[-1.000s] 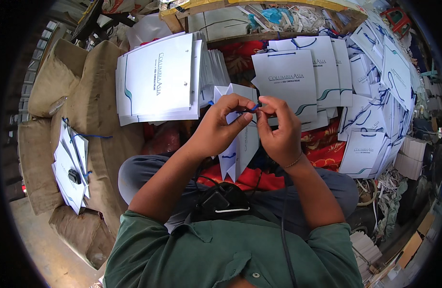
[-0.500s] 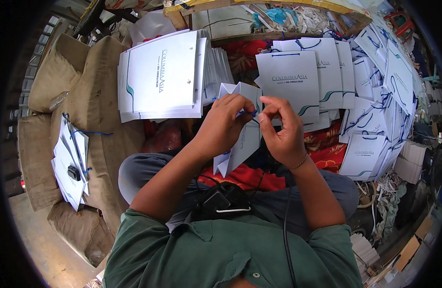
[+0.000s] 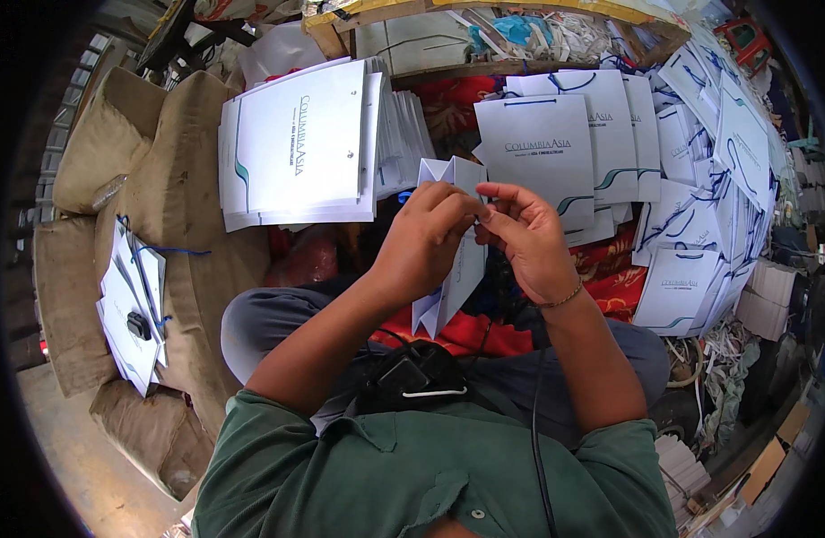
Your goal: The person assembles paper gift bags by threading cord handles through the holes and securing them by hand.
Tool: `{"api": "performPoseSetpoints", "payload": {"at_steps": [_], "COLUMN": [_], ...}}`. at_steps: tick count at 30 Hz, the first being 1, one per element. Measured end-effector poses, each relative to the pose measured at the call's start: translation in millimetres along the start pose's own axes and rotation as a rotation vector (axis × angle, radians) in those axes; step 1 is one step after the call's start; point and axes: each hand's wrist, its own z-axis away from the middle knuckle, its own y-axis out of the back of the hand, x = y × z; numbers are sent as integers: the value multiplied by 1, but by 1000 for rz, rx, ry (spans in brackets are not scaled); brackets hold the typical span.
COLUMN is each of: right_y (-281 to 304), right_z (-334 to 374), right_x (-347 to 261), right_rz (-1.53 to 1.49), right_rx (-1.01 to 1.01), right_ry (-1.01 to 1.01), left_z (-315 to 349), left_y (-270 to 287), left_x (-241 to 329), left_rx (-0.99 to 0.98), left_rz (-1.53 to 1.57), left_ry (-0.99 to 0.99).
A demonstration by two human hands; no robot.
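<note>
A white paper bag [image 3: 467, 273] with side folds stands on edge in front of my lap, below and between my hands. My left hand [image 3: 428, 235] is closed over its upper part, fingertips pinched at the blue cord, which the fingers now mostly hide. A bit of blue cord [image 3: 404, 196] shows at the left of that hand. My right hand [image 3: 531, 240] meets it from the right with thumb and forefinger pinched together, the other fingers curled. What lies between those right fingertips is too small to make out.
A tall stack of white bag sheets [image 3: 296, 148] lies at the far left. Finished-looking bags with blue cord handles [image 3: 538, 152] lie ahead on red cloth, and a large heap of bags [image 3: 686, 287] is at the right. A brown sofa [image 3: 184, 179] with several bags stands left.
My hands have come together, fingertips now meeting where a gap was. The left hand moved slightly right, and the paper bag shifted right with it. The blue cord at the left fingertips became hidden.
</note>
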Motion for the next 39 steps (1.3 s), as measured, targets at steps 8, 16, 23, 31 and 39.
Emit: {"api": "performPoseSetpoints", "payload": {"at_steps": [8,16,23,31,39], "right_y": [2,-2,4,1,-8], "right_z": [1,5,2,5,6], "right_x": [13,-4,8,0,-8], "right_rz": [425,-146,223,-101,867], "right_rx": [24,41,13,66,-2], "right_ry": [120,-189,46,-159,729], "left_z": [9,4,2,8,6], "left_y": [-6,-1,-2,-5,-3], "left_x": [-4,4,8,-2,-3], "left_rx": [-42,-32,-7,31,-60], "left_rz": [218,208,105,1,688], "left_ry": [335,272,240,42,489]}}
